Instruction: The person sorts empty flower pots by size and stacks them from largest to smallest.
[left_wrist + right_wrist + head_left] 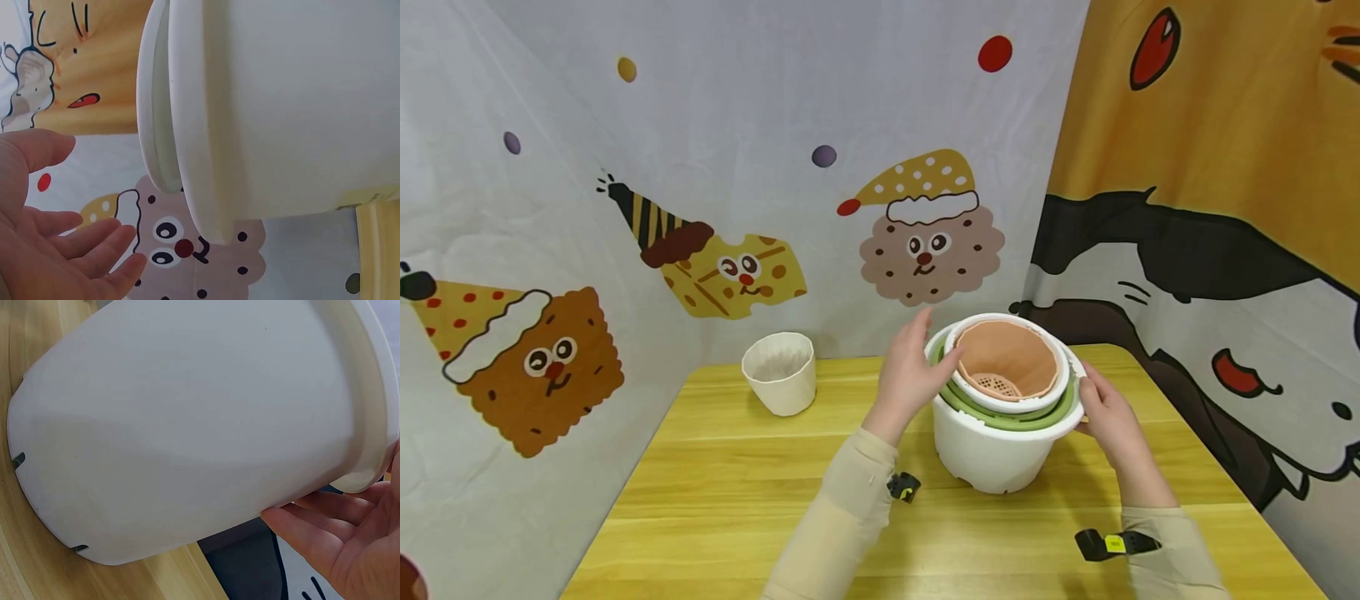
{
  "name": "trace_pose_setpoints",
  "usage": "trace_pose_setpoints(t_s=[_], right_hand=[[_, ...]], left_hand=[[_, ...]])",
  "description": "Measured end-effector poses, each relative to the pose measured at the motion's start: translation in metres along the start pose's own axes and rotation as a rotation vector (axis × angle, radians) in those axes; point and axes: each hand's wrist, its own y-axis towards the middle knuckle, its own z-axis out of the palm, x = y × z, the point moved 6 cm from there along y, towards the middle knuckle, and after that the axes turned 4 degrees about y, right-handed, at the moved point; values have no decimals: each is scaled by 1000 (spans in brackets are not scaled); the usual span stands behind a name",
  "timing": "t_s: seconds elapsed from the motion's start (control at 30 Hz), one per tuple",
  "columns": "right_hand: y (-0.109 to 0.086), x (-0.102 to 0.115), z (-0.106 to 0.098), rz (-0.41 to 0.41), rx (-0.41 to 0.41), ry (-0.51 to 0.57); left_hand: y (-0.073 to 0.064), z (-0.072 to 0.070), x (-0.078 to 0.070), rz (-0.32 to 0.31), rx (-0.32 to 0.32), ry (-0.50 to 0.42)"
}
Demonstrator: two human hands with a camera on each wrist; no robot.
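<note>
On the right part of the table stands a large white flowerpot [992,458], with smaller pots nested inside it. Within it show a green pot [1011,422], a smaller white pot [1063,371] and, innermost, an orange pot [1007,354] with a perforated bottom. My right hand [1108,412] grips the large pot's rim from the right, thumb on top; in the right wrist view its fingers [312,531] lie under the rim against the wall. Beside the stack's left edge, my left hand [910,371] has its fingers spread. The left wrist view shows it apart from the white rims, holding nothing.
A small cream-white pot [786,387] with a faceted wall stands upright at the table's back left. The wooden table [737,517] backs onto a cartoon-printed cloth [730,108]. Another printed cloth [1247,167] hangs along the right side.
</note>
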Motion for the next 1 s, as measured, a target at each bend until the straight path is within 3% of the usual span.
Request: trace_pose_setpoints(t_s=[0.2,0.53,1.0], right_hand=[[0,0,0,-9,-3,2],[0,1,0,13,-3,-3],[0,2,0,18,-6,-11]], left_hand=[[-6,-5,9,7,-55,-4],[-14,-13,34,-52,-135,5],[-25,-22,85,-159,-227,49]])
